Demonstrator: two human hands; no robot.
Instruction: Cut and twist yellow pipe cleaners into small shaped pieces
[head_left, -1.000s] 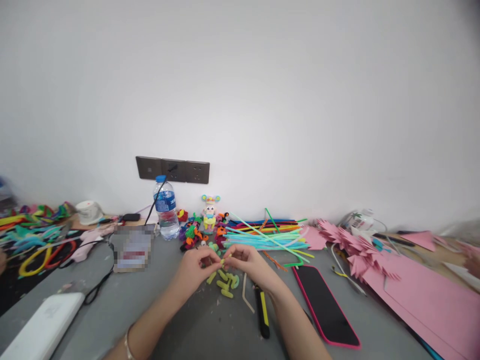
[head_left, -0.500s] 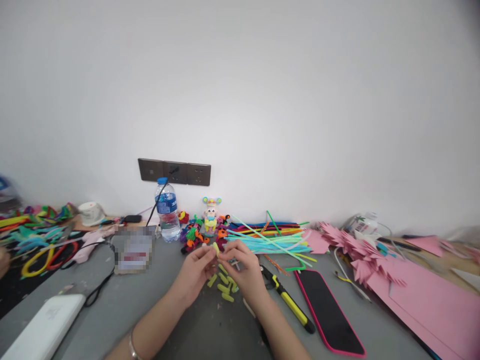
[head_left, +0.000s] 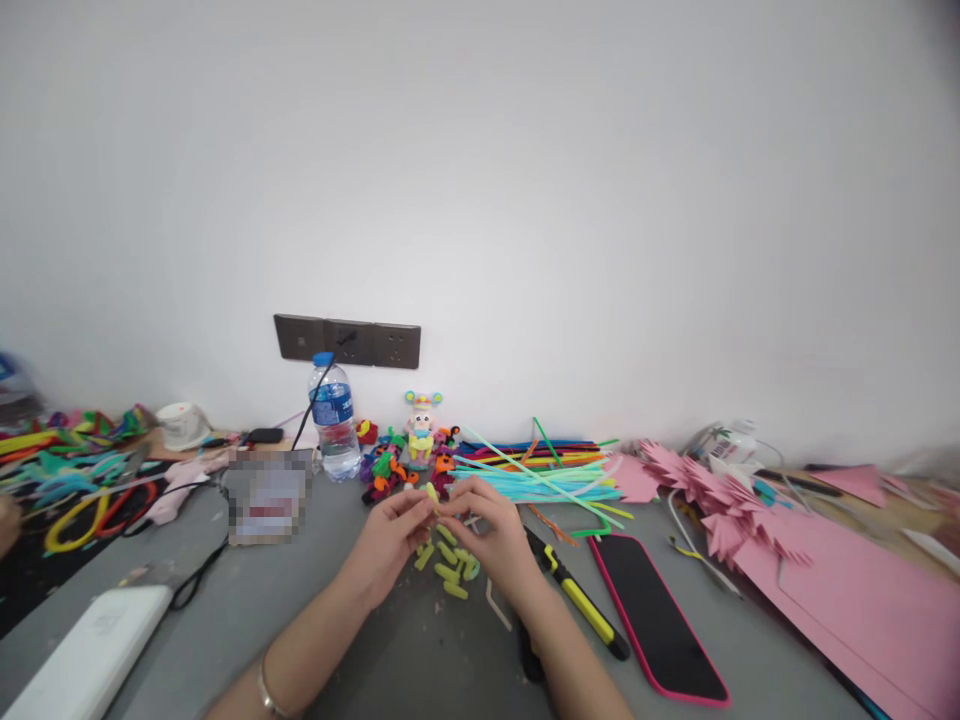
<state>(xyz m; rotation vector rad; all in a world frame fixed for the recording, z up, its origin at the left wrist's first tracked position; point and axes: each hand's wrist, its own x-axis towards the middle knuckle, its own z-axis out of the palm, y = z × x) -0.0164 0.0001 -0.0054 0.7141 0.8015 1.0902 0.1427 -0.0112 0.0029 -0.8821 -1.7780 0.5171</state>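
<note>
Fingertips of my left hand (head_left: 394, 540) pinch a short yellow pipe cleaner piece (head_left: 432, 494), whose end sticks up between the two hands. My right hand (head_left: 487, 525) meets it there, thumb and fingers closed at the same small piece; its far end is hidden by the fingers. Below the hands, several short folded yellow-green pipe cleaner pieces (head_left: 450, 575) lie on the grey table. A bent white strip (head_left: 496, 605) rests beside my right wrist. Just behind the hands stand a small toy figure (head_left: 421, 440) and a heap of colourful pipe cleaner shapes (head_left: 388, 470).
A water bottle (head_left: 333, 420) stands near the wall. Loose pipe cleaners (head_left: 540, 480) lie behind my right hand. To the right are a yellow-black tool (head_left: 585, 605), a phone (head_left: 660, 620) and pink paper (head_left: 847, 590). A white power bank (head_left: 94, 655) lies left. Another person's hand (head_left: 7, 525) shows at the left edge.
Both hands stay together at the yellow piece. My right hand and forearm have shifted slightly right, showing more of the bent white strip.
</note>
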